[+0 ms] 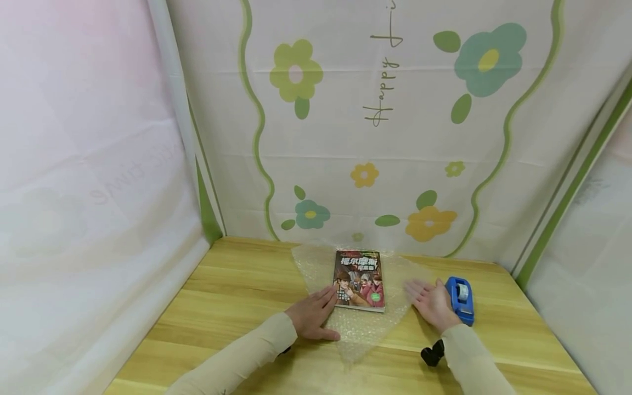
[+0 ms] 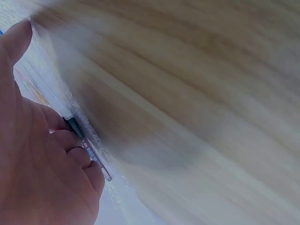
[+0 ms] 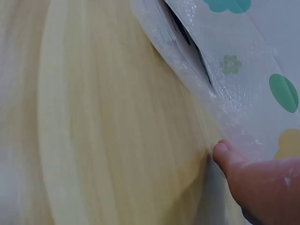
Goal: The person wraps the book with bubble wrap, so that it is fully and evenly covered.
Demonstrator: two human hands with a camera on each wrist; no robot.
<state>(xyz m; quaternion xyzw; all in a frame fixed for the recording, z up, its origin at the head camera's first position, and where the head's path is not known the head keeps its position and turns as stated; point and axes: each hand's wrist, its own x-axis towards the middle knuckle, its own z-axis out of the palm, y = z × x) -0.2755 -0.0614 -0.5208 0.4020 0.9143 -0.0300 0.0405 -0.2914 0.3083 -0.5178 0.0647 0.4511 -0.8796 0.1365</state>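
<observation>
A book with an illustrated cover (image 1: 359, 280) lies on a sheet of bubble wrap (image 1: 362, 332) set cornerwise on the table. At the book's left edge is the left hand (image 1: 313, 315), fingers extended over the wrap and thumb apart; in the left wrist view this hand (image 2: 47, 159) is beside the book's edge (image 2: 96, 157). The right hand (image 1: 434, 304), palm turned partly up with straight fingers, is at the wrap's right side, apart from the book. In the right wrist view the right hand (image 3: 265, 183) is at the edge of the wrap (image 3: 206, 101).
A blue tape dispenser (image 1: 460, 300) stands just right of the right hand. Near the right wrist is a black object (image 1: 432, 354). The wooden table (image 1: 237, 285) is bordered by a flowered cloth (image 1: 336, 126) behind and pale cloths at both sides.
</observation>
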